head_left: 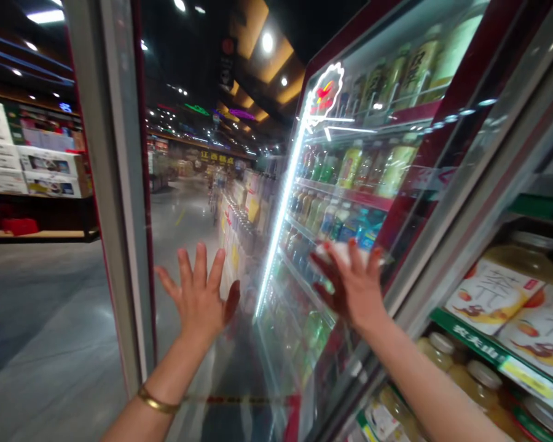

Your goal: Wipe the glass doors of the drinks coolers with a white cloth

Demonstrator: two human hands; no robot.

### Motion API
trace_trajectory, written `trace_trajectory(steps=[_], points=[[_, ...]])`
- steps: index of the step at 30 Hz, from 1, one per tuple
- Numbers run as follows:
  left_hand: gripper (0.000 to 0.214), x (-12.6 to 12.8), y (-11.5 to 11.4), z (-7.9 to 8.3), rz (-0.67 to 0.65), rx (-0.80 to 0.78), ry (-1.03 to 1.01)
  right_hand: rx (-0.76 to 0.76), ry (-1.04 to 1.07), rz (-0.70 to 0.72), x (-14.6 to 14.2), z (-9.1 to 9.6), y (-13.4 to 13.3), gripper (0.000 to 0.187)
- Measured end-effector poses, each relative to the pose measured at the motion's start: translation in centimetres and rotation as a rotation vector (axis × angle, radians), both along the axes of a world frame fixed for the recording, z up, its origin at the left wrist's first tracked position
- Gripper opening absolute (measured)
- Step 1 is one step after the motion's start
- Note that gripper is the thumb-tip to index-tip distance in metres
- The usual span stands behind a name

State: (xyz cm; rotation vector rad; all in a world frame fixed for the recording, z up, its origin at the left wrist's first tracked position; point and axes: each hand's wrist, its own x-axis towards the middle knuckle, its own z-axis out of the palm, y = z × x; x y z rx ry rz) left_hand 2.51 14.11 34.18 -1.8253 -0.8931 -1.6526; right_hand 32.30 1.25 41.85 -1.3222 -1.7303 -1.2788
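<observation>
My left hand is spread wide with the palm turned away from me, in front of the glass door of a drinks fridge. Nothing is in it, and whether it touches the pane I cannot tell. My right hand holds a crumpled white cloth at the glass on the right, fingers bent over it; it may be a tissue. The cloth is partly hidden behind the fingers and blurred. Lit shelves of bottles show in the pane beyond that hand.
The door's grey metal frame runs down the left. Shelves of large tea bottles stand close on the right, with green price rails. Stacked cartons sit on a rack at far left, beyond grey floor.
</observation>
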Motion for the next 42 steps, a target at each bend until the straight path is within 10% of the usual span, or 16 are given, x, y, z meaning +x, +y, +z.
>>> trace_trajectory(steps=[4, 8, 11, 15, 18, 25, 32, 38, 42], points=[[0.097, -0.4, -0.3, -0.3, 0.014, 0.002, 0.017, 0.278, 0.279, -0.181, 0.6, 6.7, 0.1, 0.076], [0.091, -0.7, -0.9, -0.1, -0.008, -0.007, -0.028, 0.089, -0.141, -0.05, -4.9, -0.4, 1.4, 0.076], [0.092, -0.8, -1.4, -0.1, 0.006, -0.013, -0.011, 0.054, -0.363, 0.031, -3.9, -6.8, 0.5, 0.061], [0.091, -0.7, -1.9, -0.2, 0.04, -0.012, -0.01, 0.188, 0.037, -0.153, 2.0, -4.2, -0.9, 0.074], [0.093, -0.6, -2.2, -0.3, 0.06, -0.012, -0.013, 0.266, 0.329, -0.215, 0.9, -1.1, 0.0, 0.077], [0.081, -0.6, -2.1, -0.1, 0.035, 0.05, -0.004, 0.076, -0.287, 0.058, -5.0, -10.5, 0.1, 0.063], [0.071, -0.7, -1.9, 0.0, 0.002, 0.069, 0.002, 0.238, 0.327, -0.171, -4.0, 0.8, 1.1, 0.072], [0.07, -0.8, -1.8, 0.0, -0.018, 0.084, -0.001, 0.032, -0.34, 0.11, -8.7, -7.0, 1.4, 0.057], [0.071, -0.6, -1.7, -0.2, -0.022, 0.076, -0.011, 0.072, -0.099, -0.03, -4.0, -3.3, 0.6, 0.066]])
